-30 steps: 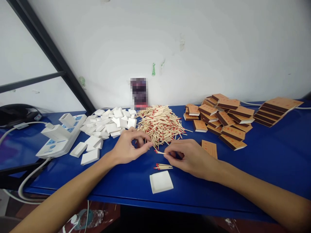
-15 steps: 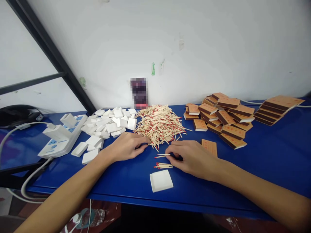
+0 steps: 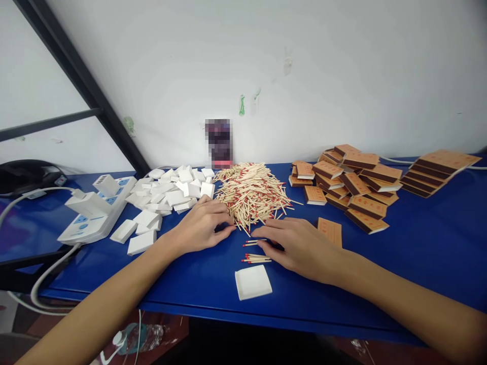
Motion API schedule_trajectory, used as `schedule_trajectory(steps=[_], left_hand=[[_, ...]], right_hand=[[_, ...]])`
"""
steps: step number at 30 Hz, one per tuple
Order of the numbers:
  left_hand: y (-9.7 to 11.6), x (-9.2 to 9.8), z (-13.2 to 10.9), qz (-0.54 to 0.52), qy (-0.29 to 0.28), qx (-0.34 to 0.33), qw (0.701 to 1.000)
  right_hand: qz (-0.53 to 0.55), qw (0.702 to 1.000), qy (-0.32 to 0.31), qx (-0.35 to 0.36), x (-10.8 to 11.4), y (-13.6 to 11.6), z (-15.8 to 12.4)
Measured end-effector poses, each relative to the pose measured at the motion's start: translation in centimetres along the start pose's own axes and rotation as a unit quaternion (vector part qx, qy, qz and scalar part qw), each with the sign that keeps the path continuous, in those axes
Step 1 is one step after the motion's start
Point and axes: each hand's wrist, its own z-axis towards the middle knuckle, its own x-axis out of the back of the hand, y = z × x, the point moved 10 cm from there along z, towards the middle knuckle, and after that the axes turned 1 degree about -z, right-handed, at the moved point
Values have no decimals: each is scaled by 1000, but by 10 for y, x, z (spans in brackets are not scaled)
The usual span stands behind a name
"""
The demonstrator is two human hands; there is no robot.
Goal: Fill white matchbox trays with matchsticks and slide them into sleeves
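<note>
Between left hand [image 3: 201,225] and right hand [image 3: 300,246], loose matches [image 3: 253,242] lie left-to-right, touching the right one; both hands flat, gripping nothing.

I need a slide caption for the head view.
Left hand and right hand at the edge of a matchstick pile, matchboxes beside.

**Premises: small hand-packing bench for matchboxes**

Bare white wall [image 3: 342,76], blue worktable [image 3: 418,243]. Bulk stock sorted by kind: loose heap of matches [image 3: 253,192], pile of white inner trays [image 3: 171,195], stacks of orange box sleeves [image 3: 353,182]. Power strip [image 3: 91,213] at left edge.
</note>
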Motion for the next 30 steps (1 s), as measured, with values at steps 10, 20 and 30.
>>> schedule_trajectory(steps=[10, 20, 30], left_hand=[[-4, -7, 3, -34, -25, 27, 999], [-7, -12, -2, -29, -41, 40, 998], [-6, -12, 0, -48, -46, 52, 996]], right_hand=[[38, 994, 38, -91, -2, 11, 26], [39, 990, 33, -134, -3, 23, 26], [6, 996, -10, -90, -2, 25, 17]])
